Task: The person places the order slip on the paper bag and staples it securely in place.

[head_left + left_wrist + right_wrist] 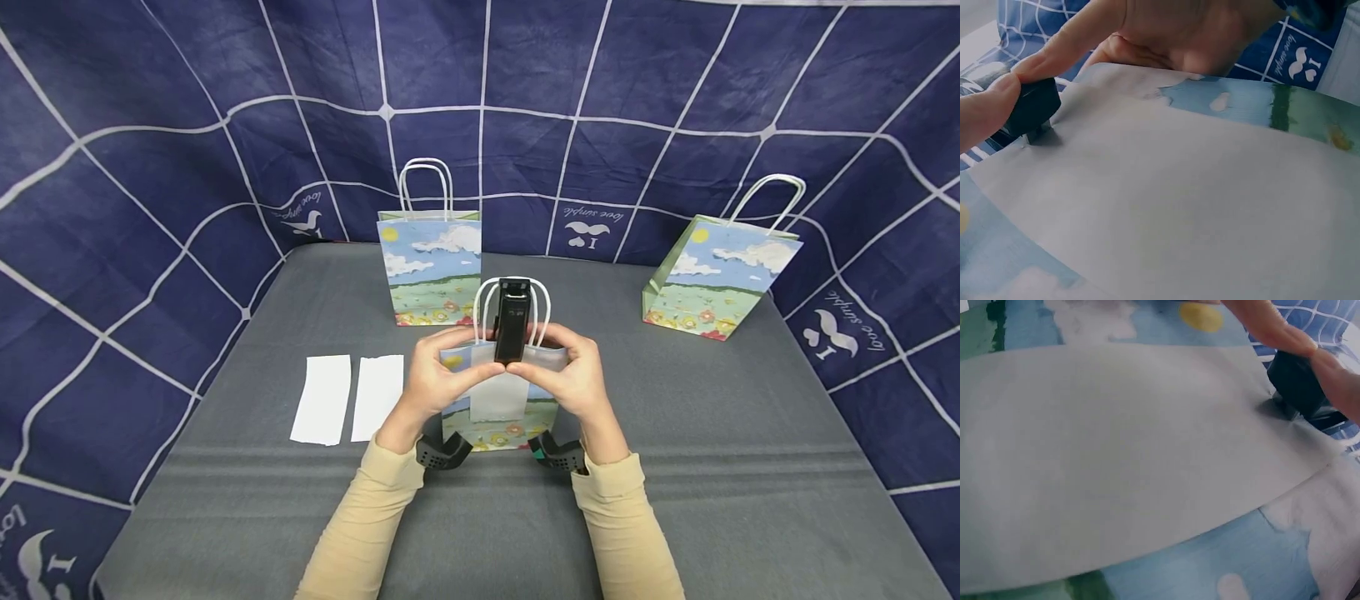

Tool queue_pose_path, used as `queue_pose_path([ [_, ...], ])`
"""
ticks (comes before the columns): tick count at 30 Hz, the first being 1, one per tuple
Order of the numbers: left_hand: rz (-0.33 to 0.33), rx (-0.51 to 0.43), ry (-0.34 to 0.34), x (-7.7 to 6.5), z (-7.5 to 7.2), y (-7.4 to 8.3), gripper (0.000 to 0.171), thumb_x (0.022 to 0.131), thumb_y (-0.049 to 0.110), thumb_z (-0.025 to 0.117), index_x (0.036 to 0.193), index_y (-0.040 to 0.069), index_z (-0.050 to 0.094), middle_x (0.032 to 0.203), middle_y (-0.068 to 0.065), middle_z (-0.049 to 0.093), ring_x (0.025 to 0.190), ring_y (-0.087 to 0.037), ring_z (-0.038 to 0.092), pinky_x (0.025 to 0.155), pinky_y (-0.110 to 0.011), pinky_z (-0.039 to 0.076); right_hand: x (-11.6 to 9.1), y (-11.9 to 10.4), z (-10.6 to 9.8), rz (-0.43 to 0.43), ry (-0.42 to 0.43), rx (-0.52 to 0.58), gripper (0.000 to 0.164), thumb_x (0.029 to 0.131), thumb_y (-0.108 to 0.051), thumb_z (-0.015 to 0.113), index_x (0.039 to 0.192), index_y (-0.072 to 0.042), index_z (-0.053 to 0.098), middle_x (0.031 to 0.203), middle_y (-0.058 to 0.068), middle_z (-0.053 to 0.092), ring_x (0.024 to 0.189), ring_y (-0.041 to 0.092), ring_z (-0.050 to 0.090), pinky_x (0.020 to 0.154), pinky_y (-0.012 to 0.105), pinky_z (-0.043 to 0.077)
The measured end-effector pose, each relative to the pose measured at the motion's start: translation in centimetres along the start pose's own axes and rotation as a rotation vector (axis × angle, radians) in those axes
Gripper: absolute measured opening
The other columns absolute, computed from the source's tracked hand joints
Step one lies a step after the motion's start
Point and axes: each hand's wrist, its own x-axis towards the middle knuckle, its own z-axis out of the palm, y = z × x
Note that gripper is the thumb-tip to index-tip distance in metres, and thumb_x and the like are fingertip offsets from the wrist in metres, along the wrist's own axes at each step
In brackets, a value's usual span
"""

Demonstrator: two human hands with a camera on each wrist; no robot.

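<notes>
A black stapler (pixel 513 321) straddles the top edge of the nearest paper bag (pixel 543 421), between its white handles. My left hand (pixel 438 375) and right hand (pixel 577 375) grip the stapler from either side, thumbs meeting on its near end and other fingers behind the bag. Below it a white paper sheet (pixel 495 402) lies flat against the bag's painted front. In the left wrist view the stapler's nose (pixel 1035 109) is over the sheet's upper edge. The right wrist view shows both thumbs (pixel 1338 378) together on the stapler, at the paper's end.
Two similar bags stand behind, one at back centre (pixel 431 271) and one at back right (pixel 712 275), turned at an angle. Two white paper sheets (pixel 322 400) (pixel 377 396) lie on the grey table (pixel 750 500) to the left. A blue checked cloth (pixel 525 75) hangs around the table.
</notes>
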Motion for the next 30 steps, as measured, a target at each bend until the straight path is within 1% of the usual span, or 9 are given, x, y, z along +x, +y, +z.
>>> queue_pose_path([
  [4,0.027,0.010,0.016,0.0,0.0,0.1,0.035,0.060,-0.016,0.078,0.093,-0.012,0.068,0.090,-0.022,0.068,0.089,-0.028,0.065,0.081,-0.034,0.050,-0.1,1.3,0.0,-0.003,0.015,0.016,0.045,0.053,0.023,0.079,0.094,0.015,0.063,0.087,-0.013,0.066,0.081,0.005,0.063,0.071,0.021,0.050],
  [8,0.015,0.012,0.014,0.1,-0.1,0.1,0.036,0.059,-0.016,0.079,0.093,-0.012,0.068,0.090,-0.022,0.068,0.089,-0.028,0.065,0.082,-0.034,0.050,-0.2,1.9,0.0,-0.018,0.021,0.009,0.043,0.055,0.018,0.081,0.095,0.012,0.065,0.086,-0.006,0.068,0.081,0.007,0.064,0.069,0.021,0.051],
  [12,-0.014,-0.009,-0.003,0.0,-0.4,-0.1,0.036,0.060,-0.015,0.079,0.094,-0.012,0.068,0.091,-0.022,0.068,0.091,-0.026,0.065,0.084,-0.035,0.049,-0.3,2.0,-0.1,-0.018,0.005,-0.014,0.042,0.058,0.012,0.082,0.097,0.008,0.067,0.088,0.002,0.070,0.081,0.010,0.064,0.068,0.023,0.052],
  [14,-0.031,-0.028,-0.017,0.0,-0.6,-0.2,0.036,0.061,-0.015,0.079,0.095,-0.012,0.068,0.092,-0.022,0.068,0.093,-0.024,0.065,0.086,-0.036,0.048,-0.3,2.0,-0.1,-0.016,-0.005,-0.014,0.042,0.059,0.011,0.083,0.098,0.007,0.068,0.088,0.004,0.069,0.081,0.011,0.064,0.068,0.023,0.052],
  [17,-0.050,-0.050,-0.035,0.0,-0.8,-0.3,0.037,0.062,-0.015,0.079,0.097,-0.012,0.067,0.093,-0.023,0.068,0.095,-0.023,0.064,0.088,-0.037,0.047,-0.3,1.9,-0.1,-0.008,-0.013,-0.019,0.043,0.058,0.011,0.083,0.098,0.006,0.068,0.089,0.001,0.069,0.082,0.012,0.064,0.070,0.024,0.052],
  [23,-0.098,-0.081,-0.060,0.0,-1.1,-0.2,0.043,0.061,-0.017,0.078,0.102,-0.013,0.065,0.100,-0.024,0.066,0.105,-0.038,0.058,0.095,-0.039,0.043,-0.2,1.7,-0.1,0.004,-0.024,-0.035,0.051,0.052,0.018,0.083,0.100,0.009,0.066,0.093,-0.010,0.067,0.087,0.008,0.062,0.078,0.025,0.049],
  [25,-0.108,-0.078,-0.064,-0.1,-1.2,-0.2,0.046,0.060,-0.018,0.078,0.104,-0.014,0.064,0.102,-0.025,0.066,0.108,-0.040,0.056,0.097,-0.040,0.041,-0.2,1.2,-0.1,-0.004,-0.029,-0.034,0.053,0.051,0.020,0.082,0.101,0.010,0.065,0.095,-0.011,0.066,0.089,0.007,0.062,0.079,0.025,0.048],
  [28,-0.117,-0.062,-0.061,-0.1,-1.2,-0.3,0.047,0.061,-0.014,0.080,0.105,-0.013,0.064,0.104,-0.023,0.066,0.109,-0.037,0.056,0.097,-0.042,0.041,0.1,0.2,0.0,-0.027,-0.036,-0.040,0.053,0.051,0.021,0.081,0.101,0.011,0.064,0.096,-0.011,0.066,0.090,0.006,0.061,0.081,0.025,0.047],
  [30,-0.130,-0.057,-0.056,-0.3,-1.2,-0.9,0.048,0.061,-0.012,0.081,0.106,-0.011,0.065,0.105,-0.022,0.066,0.110,-0.033,0.056,0.097,-0.042,0.040,0.2,-0.5,0.1,-0.036,-0.037,-0.043,0.054,0.052,0.020,0.081,0.103,0.011,0.063,0.097,-0.010,0.066,0.092,0.006,0.061,0.082,0.027,0.047],
])
